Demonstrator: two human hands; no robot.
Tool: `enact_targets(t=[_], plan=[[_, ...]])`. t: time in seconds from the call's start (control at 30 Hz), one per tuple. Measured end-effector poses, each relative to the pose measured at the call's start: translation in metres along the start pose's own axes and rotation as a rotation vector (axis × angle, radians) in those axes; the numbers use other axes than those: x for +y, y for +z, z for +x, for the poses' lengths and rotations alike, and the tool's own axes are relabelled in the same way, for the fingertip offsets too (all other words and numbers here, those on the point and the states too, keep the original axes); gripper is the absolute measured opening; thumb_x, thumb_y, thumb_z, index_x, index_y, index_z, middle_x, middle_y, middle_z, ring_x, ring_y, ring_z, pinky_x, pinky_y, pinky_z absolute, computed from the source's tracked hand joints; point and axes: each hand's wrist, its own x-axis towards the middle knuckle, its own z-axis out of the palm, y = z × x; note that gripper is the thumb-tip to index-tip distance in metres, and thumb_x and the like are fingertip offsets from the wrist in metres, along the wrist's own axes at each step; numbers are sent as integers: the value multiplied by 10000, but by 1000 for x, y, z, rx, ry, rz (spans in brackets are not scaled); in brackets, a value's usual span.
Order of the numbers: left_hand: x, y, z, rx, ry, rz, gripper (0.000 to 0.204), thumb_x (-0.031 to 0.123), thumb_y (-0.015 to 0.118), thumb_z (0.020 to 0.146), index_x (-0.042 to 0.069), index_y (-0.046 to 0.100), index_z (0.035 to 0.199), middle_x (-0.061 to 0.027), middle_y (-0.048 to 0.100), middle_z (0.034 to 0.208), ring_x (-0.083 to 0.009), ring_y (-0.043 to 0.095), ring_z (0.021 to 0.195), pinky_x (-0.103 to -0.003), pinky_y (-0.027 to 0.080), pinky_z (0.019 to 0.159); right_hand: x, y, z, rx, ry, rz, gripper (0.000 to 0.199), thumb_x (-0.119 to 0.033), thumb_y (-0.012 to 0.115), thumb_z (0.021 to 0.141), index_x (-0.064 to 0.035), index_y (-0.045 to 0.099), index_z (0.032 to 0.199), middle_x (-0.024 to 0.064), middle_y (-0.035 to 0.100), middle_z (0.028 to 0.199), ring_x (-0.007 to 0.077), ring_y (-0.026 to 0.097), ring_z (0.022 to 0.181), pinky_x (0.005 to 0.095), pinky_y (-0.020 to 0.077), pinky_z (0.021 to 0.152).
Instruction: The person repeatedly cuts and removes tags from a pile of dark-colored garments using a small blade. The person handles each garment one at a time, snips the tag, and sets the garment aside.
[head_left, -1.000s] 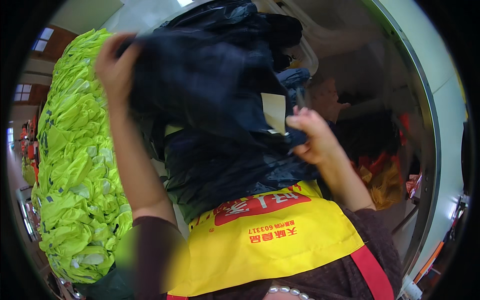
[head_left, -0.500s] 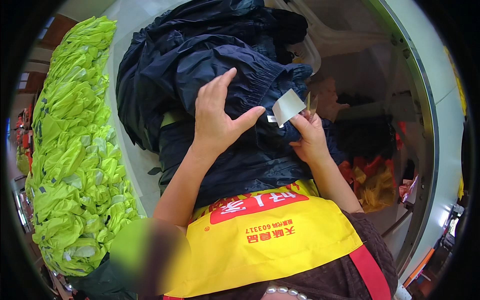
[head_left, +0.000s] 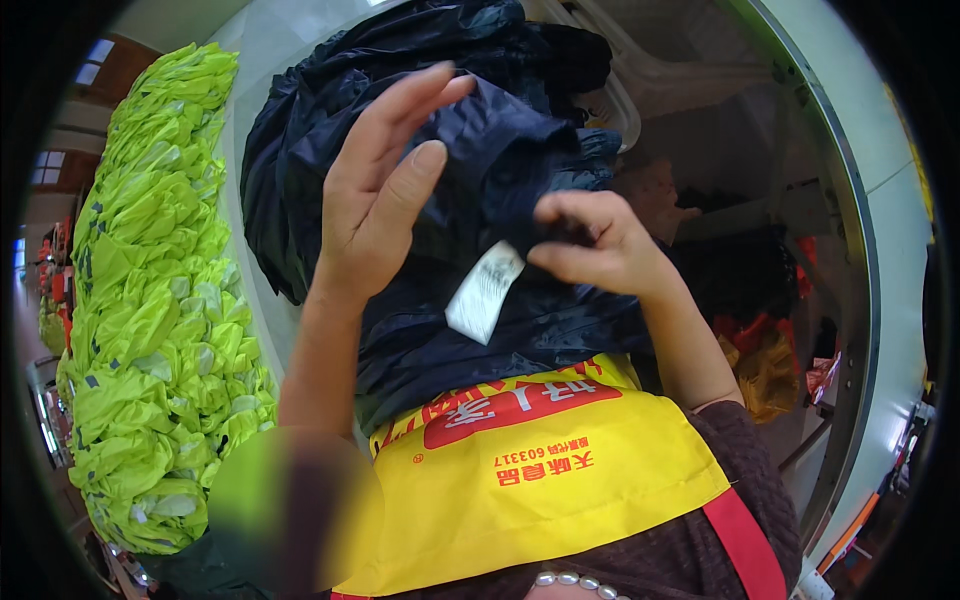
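A dark navy garment [head_left: 300, 160] with gathered elastic edging lies bunched in front of me, on a heap of similar dark cloth. My left hand [head_left: 375, 195] is raised over it, fingers stretched and thumb apart, holding nothing. At the garment's right side my right hand [head_left: 605, 245] has curled fingers, with thumb and forefinger tips close to the upper end of a white label [head_left: 485, 295]. The label hangs against the dark cloth and is slightly blurred. What sits inside the curled right fingers is hidden; no blades show there now.
A long pile of bright yellow-green garments [head_left: 170, 300] runs along the left. White plastic bins [head_left: 625, 110] stand at the back right. Orange and red bags [head_left: 765, 370] lie low on the right, inside a curved metal table edge [head_left: 868, 300]. I wear a yellow apron [head_left: 540, 480].
My left hand has lifted and shifted left. My right hand has moved slightly left and turned; the pointed blades seen in it earlier are out of sight. The label has swung down and left.
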Motion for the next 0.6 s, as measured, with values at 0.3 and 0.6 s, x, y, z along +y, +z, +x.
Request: enact_targets(t=[0.3,0.6], plan=[[-29,-34,-22,-826,146,601,623,608,443,840,85,610,1134,-65,554,728,-237,524,702,-372,414,765,5,28,-3,35,-267,-366,186,-98,755,707,-48,671,865,66,663,747,155,618,605,241,461,536],[-20,-39,-92,-633,-115,626,509,413,670,760,105,585,1157,-147,559,1078,-322,554,982,-354,469,806,22,26,-29,-133,5,-444,378,-165,746,736,-33,622,1069,144,554,1226,273,646,885,292,525,702]])
